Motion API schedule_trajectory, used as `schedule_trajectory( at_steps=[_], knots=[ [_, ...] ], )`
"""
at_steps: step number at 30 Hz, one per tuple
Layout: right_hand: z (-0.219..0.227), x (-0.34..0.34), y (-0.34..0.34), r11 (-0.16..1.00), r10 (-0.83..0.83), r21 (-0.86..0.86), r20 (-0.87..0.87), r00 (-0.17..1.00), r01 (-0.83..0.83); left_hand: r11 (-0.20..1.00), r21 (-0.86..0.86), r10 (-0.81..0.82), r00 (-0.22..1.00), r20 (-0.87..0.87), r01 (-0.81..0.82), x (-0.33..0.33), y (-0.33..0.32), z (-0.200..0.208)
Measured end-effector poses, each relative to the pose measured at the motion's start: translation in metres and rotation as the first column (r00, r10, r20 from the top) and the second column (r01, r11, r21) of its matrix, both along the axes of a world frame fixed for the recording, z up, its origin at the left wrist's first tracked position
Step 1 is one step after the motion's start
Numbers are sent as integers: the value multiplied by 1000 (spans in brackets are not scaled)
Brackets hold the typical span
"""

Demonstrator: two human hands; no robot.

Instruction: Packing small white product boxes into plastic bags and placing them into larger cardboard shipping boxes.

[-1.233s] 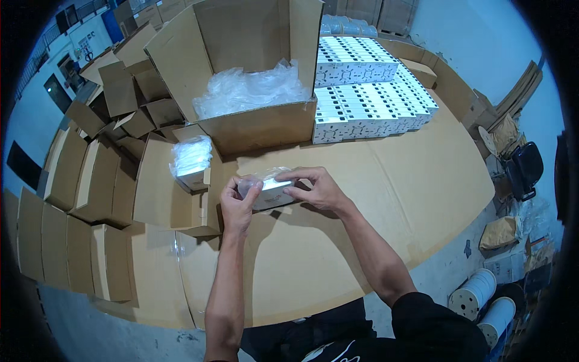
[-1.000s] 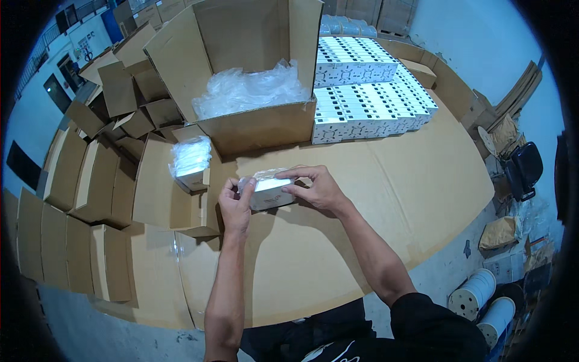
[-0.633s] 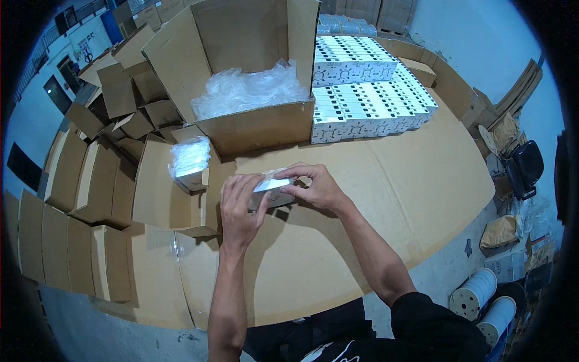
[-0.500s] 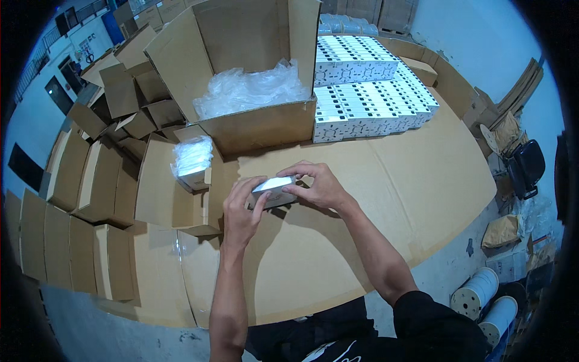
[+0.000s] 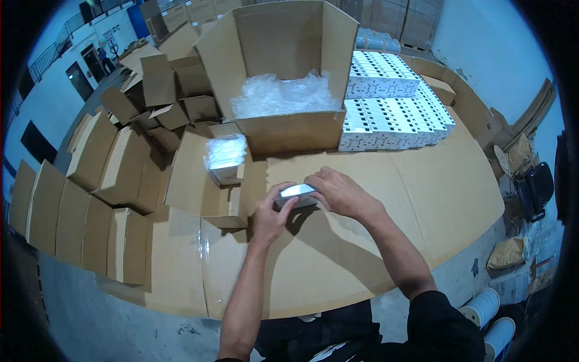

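Two bare hands are meeting over a flat cardboard sheet (image 5: pixel 374 241) covering the worktable. The left hand (image 5: pixel 269 216) and the right hand (image 5: pixel 339 193) are both gripping one small white box (image 5: pixel 297 195), fingers curled around its ends, holding it just above the cardboard. Just beyond, to the left, a plastic-wrapped small box (image 5: pixel 227 158) is sitting. Farther back, a large open carton (image 5: pixel 283 72) is holding crumpled clear plastic, with stacked white printed boxes (image 5: pixel 392 108) lying beside it on the right.

Small box turned in the hands.
Clear wrap now pulled tight around the white box (image 5: pixel 297 194), left hand (image 5: pixel 269 214) cupping its near end, right hand (image 5: pixel 339 193) over the far end.
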State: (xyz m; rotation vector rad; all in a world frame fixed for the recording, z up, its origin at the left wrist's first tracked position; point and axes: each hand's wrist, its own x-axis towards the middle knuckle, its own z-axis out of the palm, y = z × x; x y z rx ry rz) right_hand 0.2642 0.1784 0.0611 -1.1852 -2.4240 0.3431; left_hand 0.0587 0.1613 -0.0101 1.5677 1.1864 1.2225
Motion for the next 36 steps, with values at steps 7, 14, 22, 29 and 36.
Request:
schedule_trajectory(
  at_steps=[7,14,22,29,36],
  knots=[
    [6,1,11,996,55,-73,55,997,-51,983,182,97,920,-380,-29,-37,-78,-17],
    [24,-64,24,1000,21,-8,-462,887,-28,988,151,100,672,-734,18,-68,-168,8],
    [4,-140,67,962,192,-27,-640,744,-271,980,190,175,695,-698,-55,-72,-183,2],
    [10,-139,74,975,215,36,-376,901,-218,970,235,208,686,-697,-56,-71,-181,3],
    [13,-125,70,980,189,107,-255,948,-167,977,202,191,718,-669,-71,-71,-181,7]
  ],
)
